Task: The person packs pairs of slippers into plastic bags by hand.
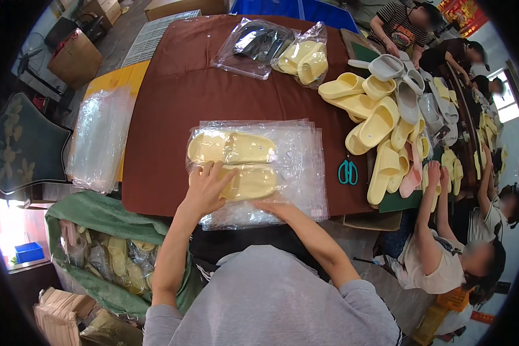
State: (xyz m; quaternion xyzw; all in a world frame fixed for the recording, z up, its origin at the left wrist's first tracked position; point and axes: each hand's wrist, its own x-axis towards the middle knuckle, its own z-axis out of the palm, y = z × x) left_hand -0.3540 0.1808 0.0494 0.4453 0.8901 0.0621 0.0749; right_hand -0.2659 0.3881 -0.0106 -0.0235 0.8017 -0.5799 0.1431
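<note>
A pair of yellow slippers [251, 182] lies side by side, in or under clear plastic, on a stack of clear plastic bags [303, 173] at the table's near edge. My left hand [206, 185] rests on the near slipper at its strap end, fingers spread over it. My right hand [273, 204] is at the near side of the same slipper, low by the plastic. Its fingers are largely hidden there, so their grip does not show.
Teal scissors [348, 172] lie right of the bags, beside a heap of yellow, grey and pink slippers [380, 121]. Bagged yellow slippers [304, 60] and a bagged black item [259, 43] sit at the back. More plastic bags [100, 138] lie left; a green sack [109, 254] stands lower left. Co-workers line the right.
</note>
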